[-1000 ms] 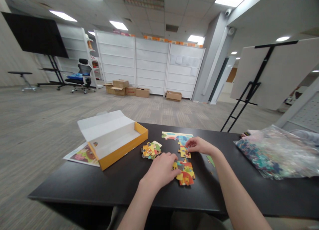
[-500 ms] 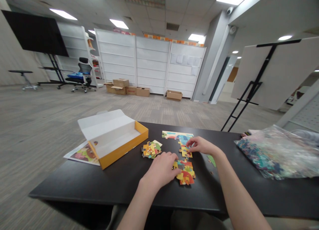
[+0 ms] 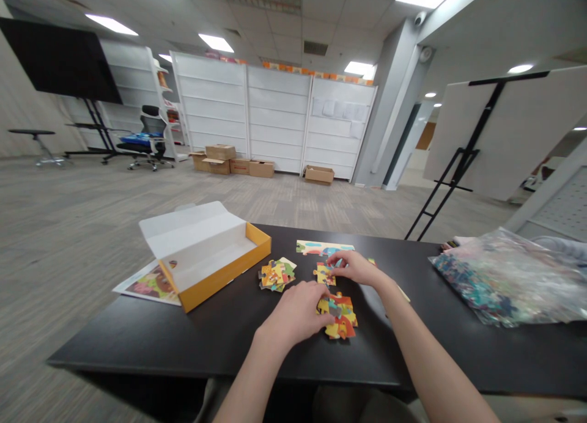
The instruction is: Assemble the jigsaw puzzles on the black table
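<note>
My left hand (image 3: 296,316) pinches a grey-blue jigsaw piece (image 3: 335,309) against a joined cluster of orange and yellow pieces (image 3: 343,325). My right hand (image 3: 356,268) lies further up the table, its fingertips on a blue piece (image 3: 337,262). A small yellow section (image 3: 324,275) sits just left of those fingers. Beyond it lies a long strip of joined pieces (image 3: 318,247). A loose heap of pieces (image 3: 276,275) lies left of my left hand. My right forearm hides part of the table behind it.
An open yellow puzzle box (image 3: 215,267) with a white lid stands at the table's left, on a picture sheet (image 3: 149,285). A clear plastic bag of colourful pieces (image 3: 498,282) lies at the right. The black table's front edge (image 3: 229,367) runs below my arms.
My right hand has moved left along the table, and the small yellow section now sits further left. My left hand stays at the lower cluster.
</note>
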The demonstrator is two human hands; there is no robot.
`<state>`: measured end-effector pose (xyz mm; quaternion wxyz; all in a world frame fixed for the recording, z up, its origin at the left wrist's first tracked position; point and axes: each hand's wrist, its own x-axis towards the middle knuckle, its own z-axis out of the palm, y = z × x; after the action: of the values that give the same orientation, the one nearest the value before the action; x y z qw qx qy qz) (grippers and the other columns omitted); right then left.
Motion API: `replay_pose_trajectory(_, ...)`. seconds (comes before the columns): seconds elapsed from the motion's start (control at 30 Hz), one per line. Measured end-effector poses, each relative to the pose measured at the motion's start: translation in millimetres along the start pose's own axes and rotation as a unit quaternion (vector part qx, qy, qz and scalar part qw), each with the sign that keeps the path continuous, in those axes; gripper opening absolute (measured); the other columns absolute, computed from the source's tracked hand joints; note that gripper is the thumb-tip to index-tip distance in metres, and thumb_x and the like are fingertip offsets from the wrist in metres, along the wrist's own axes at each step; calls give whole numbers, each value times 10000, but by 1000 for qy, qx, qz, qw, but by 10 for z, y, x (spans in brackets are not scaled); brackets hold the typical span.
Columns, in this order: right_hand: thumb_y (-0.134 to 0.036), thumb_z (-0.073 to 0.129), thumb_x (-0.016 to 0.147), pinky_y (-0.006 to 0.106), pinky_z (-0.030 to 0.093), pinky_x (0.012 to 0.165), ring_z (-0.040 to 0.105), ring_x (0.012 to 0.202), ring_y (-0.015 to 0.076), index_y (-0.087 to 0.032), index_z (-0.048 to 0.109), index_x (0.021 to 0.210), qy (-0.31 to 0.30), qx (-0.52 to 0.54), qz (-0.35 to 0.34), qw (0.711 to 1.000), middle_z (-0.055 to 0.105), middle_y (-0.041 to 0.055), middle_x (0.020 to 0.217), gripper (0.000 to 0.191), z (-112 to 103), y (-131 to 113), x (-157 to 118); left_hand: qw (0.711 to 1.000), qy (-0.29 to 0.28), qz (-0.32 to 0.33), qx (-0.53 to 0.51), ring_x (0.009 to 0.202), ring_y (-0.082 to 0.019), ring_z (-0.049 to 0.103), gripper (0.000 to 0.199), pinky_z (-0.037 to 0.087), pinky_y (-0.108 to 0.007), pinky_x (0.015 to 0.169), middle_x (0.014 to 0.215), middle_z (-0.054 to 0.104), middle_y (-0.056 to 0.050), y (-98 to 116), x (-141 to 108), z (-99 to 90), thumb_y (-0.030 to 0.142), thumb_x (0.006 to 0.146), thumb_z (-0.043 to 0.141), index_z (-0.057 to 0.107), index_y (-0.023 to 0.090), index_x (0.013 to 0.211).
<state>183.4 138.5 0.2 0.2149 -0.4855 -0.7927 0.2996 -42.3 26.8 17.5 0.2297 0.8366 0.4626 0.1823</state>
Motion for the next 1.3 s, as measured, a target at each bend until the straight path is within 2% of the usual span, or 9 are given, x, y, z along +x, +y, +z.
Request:
replay_pose_trajectory(0.23, -319, 693, 773, 284, 466, 663, 546, 649, 138, -209, 733, 1026, 85, -44, -17, 995, 738, 38, 972, 279, 53, 23, 70, 1000, 4, 5, 10, 1045, -276, 649, 325, 497, -371, 912, 1092, 714, -70, 28, -3, 0, 391, 822, 693, 689, 230, 1105)
replay_pose_trajectory(0.43, -296, 629, 851, 285, 434, 693, 539, 655, 150, -209, 739, 992, 122, -120, -18, 985, 699, 20, 792, 199, 166, 40, 151, 1000, 10, 15, 15, 1029, -271, 648, 312, 499, -367, 902, 1063, 713, -66, 22, 9, 23, 405, 830, 680, 689, 235, 1092)
replay_pose_trajectory(0.6, -248, 636, 865, 279, 430, 723, 557, 692, 157, -211, 745, 955, 124, -148, -16, 981, 688, 26, 804, 146, 195, 4, 181, 1000, 8, 15, 24, 1013, -282, 651, 313, 504, -379, 890, 1057, 719, -70, 26, 6, 20, 391, 832, 667, 690, 219, 1092)
replay_pose_trajectory(0.83, -186, 597, 892, 306, 463, 821, 623, 834, 183, -200, 762, 997, 106, -158, -36, 981, 696, 86, 1107, 197, 190, 58, 183, 1000, 3, 14, 18, 1024, -291, 652, 317, 509, -394, 901, 1077, 720, -75, 55, -12, -22, 370, 837, 654, 692, 208, 1106)
replay_pose_trajectory(0.93, -163, 553, 916, 319, 454, 887, 636, 919, 199, -188, 768, 1017, 113, -171, -38, 978, 690, 104, 1135, 238, 148, 83, 167, 1000, 3, 14, 22, 1028, -290, 653, 307, 506, -392, 904, 1078, 721, -81, 62, -13, -24, 363, 846, 642, 693, 206, 1105)
replay_pose_trajectory(1.1, -337, 599, 931, 316, 471, 773, 597, 718, 158, -188, 746, 1074, 111, -178, -49, 976, 699, 91, 1060, 253, 104, 21, 114, 1000, 2, 16, 26, 1027, -278, 653, 304, 501, -377, 910, 1077, 721, -79, 54, 1, -13, 367, 857, 627, 691, 208, 1108)
replay_pose_trajectory(1.17, -381, 676, 881, 312, 474, 758, 592, 716, 158, -187, 741, 1068, 101, -174, -58, 978, 707, 81, 1038, 277, 117, -13, 96, 1000, -2, 13, 28, 1031, -277, 652, 306, 499, -377, 914, 1082, 720, -76, 57, 3, -17, 371, 860, 620, 691, 210, 1111)
replay_pose_trajectory(1.3, -351, 759, 811, 317, 489, 769, 606, 743, 161, -194, 744, 1023, 84, -163, -70, 981, 717, 76, 1077, 264, 149, -22, 86, 999, -6, 6, 32, 1044, -277, 649, 313, 496, -383, 927, 1103, 717, -75, 80, -3, -41, 377, 867, 609, 688, 212, 1121)
